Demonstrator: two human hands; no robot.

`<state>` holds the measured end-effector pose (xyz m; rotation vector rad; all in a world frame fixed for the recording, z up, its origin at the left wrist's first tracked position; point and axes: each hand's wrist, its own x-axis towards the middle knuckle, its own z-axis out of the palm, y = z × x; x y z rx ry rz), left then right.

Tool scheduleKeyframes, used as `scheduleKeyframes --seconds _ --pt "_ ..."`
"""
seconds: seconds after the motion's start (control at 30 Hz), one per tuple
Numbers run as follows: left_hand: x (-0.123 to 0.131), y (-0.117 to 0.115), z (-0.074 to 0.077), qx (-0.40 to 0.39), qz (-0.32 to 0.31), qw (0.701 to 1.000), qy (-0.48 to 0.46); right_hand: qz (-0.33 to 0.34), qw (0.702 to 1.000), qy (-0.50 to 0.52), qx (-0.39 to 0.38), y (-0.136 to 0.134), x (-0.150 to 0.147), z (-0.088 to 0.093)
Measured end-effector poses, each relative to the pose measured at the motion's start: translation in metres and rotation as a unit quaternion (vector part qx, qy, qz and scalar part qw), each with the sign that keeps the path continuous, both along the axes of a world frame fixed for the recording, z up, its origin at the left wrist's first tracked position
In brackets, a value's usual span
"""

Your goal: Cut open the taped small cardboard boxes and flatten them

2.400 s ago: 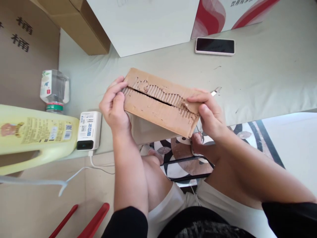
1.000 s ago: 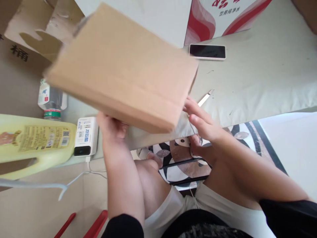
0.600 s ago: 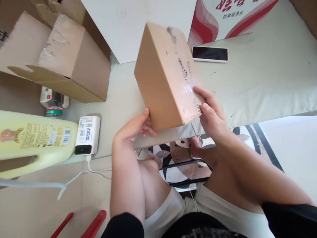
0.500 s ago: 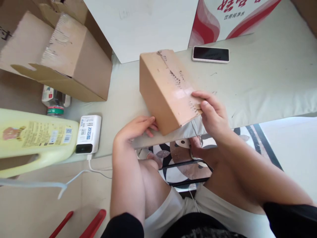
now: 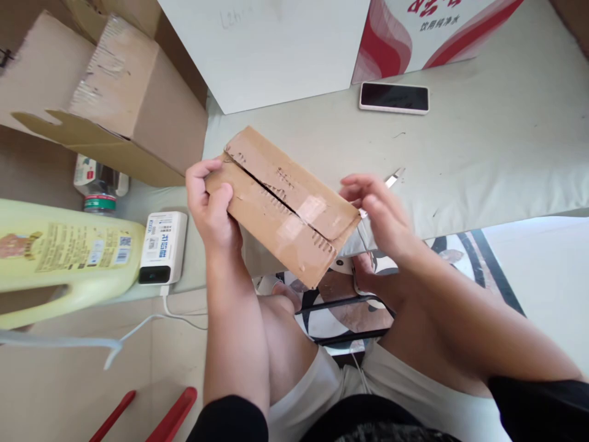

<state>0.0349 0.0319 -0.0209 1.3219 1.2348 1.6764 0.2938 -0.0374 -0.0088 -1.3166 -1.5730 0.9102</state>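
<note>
A pale padded table (image 5: pixel 483 159) runs across the scene, cartons (image 5: pixel 138 116) at its far side. Over its near edge the flat cardboard box (image 5: pixel 280 205) is held tilted, taped seam up. The seam seems under inspection; working it would call for a steady hold and a fingertip on the tape. The left hand (image 5: pixel 212 209) clamps the box's left end, thumb on top. The right hand (image 5: pixel 381 212) hovers loosely spread at the right end, contact unclear. A small blade (image 5: pixel 394 178) lies just beyond it, a phone (image 5: pixel 394 97) farther off.
</note>
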Motion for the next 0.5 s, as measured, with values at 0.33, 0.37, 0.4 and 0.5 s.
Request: scheduleKeyframes --seconds 0.33,0.37,0.4,0.5 --pt "0.003 0.001 -0.001 0.014 -0.012 1.000 -0.025 -0.107 0.867 -0.424 -0.237 0.020 0.031 -0.006" --pt "0.003 0.001 -0.001 0.014 -0.010 1.000 -0.024 -0.113 0.882 -0.404 -0.216 0.020 0.030 -0.006" --pt "0.002 0.001 -0.002 0.013 -0.008 1.000 -0.022 -0.118 0.902 -0.370 -0.189 0.018 0.029 -0.006" --pt "0.001 0.000 -0.004 0.006 -0.001 1.000 -0.012 -0.105 0.974 -0.188 -0.071 0.011 0.026 -0.002"
